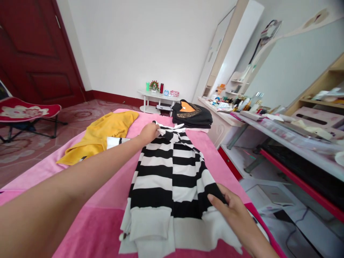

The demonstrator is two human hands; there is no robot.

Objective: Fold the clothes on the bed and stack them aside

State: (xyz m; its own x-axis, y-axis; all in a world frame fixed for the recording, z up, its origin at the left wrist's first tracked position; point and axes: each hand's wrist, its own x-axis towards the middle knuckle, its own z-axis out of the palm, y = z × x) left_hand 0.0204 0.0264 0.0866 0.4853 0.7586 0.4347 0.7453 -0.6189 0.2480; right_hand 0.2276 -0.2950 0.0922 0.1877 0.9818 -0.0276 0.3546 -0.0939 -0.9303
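Got a black-and-white striped knit top (158,182) lying center to bottom of frame; left hand (149,133) is pinching its upper-left edge, right hand (235,206) kinda loosely gripping its right side, thumb on top.

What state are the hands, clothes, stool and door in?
Striped garment, laid out, partly folded over itself.
Left hand, closed on its far end.
Right hand, gripping its near right side.
Yellow garment, lying slightly rumpled.
White-and-black cloth, partly hidden.
Dark clothes, folded and stacked.
Folding stool, opened out, standing.
Door, appears shut.
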